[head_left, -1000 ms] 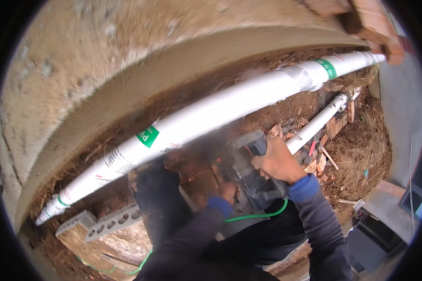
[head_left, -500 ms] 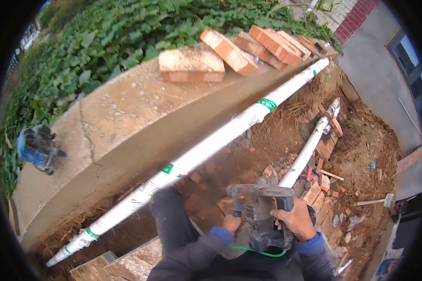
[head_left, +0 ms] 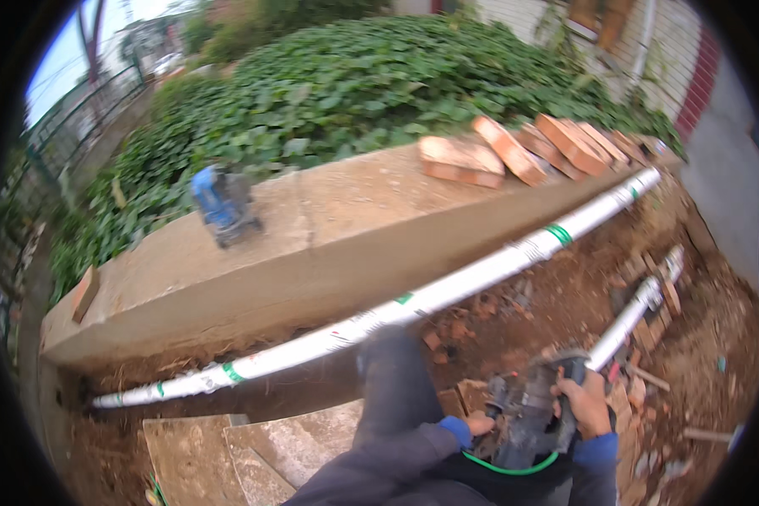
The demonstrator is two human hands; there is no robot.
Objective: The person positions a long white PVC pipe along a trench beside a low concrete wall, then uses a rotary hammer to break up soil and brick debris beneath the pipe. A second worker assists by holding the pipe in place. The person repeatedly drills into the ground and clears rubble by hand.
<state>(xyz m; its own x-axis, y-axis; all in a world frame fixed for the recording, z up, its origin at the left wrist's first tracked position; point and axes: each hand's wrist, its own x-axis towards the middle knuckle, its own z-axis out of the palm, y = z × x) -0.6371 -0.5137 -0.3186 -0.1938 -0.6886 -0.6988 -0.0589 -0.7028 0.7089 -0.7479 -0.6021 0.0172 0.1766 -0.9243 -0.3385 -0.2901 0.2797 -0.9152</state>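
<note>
Low in the view, in front of my body, is a dusty dark power tool (head_left: 523, 422) that looks like a rotary hammer. My left hand (head_left: 479, 422) is closed on its side handle. My right hand (head_left: 585, 401) wraps round the rear grip. Some blur lies over the tool, and its working end cannot be made out. A thin green cord (head_left: 514, 469) curves below it. Just beyond the tool, a shorter white pipe (head_left: 624, 329) slants away over soil and broken brick.
A long white pipe (head_left: 447, 291) with green bands crosses the trench beside a concrete wall (head_left: 337, 215). On the wall top lie several bricks (head_left: 460, 158) and a blue-black tool (head_left: 219, 205). Boards (head_left: 190, 455) lie near my leg. Green leafy plants (head_left: 312, 110) grow behind.
My view has swung left and up, so the scene sits lower and further right. Both hands still hold the power tool. More of the wall's left end and a fence now show.
</note>
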